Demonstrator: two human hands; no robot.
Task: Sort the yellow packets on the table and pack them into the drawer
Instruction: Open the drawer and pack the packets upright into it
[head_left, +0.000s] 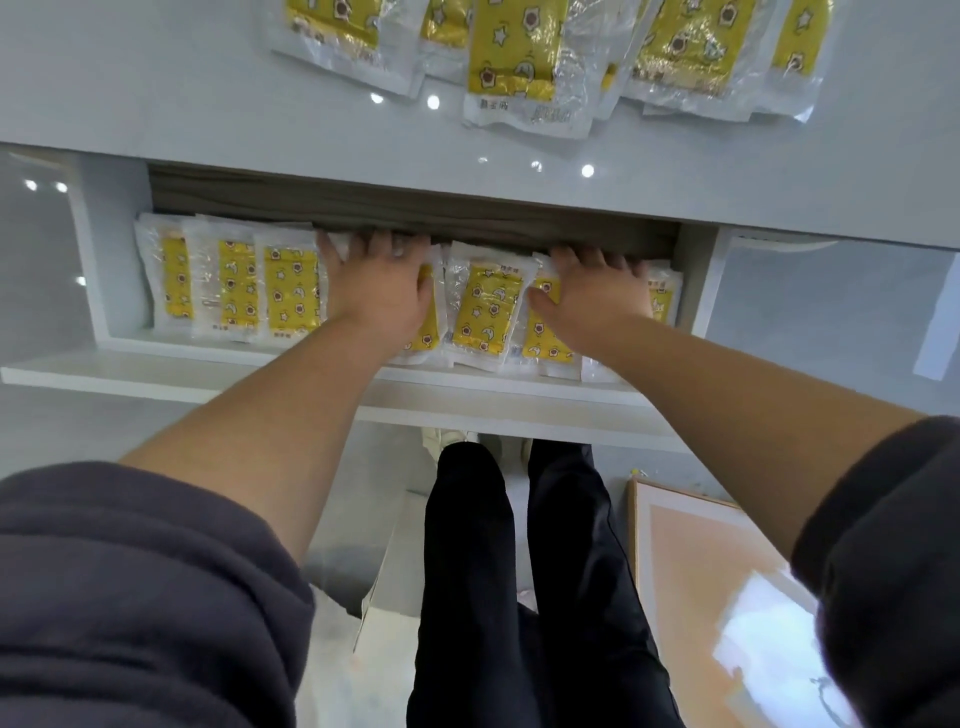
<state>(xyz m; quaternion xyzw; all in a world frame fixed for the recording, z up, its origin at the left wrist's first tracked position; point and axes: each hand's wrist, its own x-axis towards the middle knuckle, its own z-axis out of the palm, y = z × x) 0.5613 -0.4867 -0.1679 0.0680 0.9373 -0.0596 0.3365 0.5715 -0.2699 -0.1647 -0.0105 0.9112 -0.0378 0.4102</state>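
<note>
A: How far along?
B: The drawer (124, 291) holds a row of yellow packets (288, 291); a heap (511, 57) waits on the far surface (156, 78).
A: Hands?
B: Left hand (382, 286) and right hand (597, 293) press flat on the row, fingers (376, 241) spread, grasping nothing.

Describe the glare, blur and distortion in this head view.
Head view: small round lamp reflections dot the glossy table; the wide lens bows the drawer front and table edge; the clear wrap on the yellow packets on the table glints; the left hand and right hand look slightly soft; the drawer's back sits in shadow.
</note>
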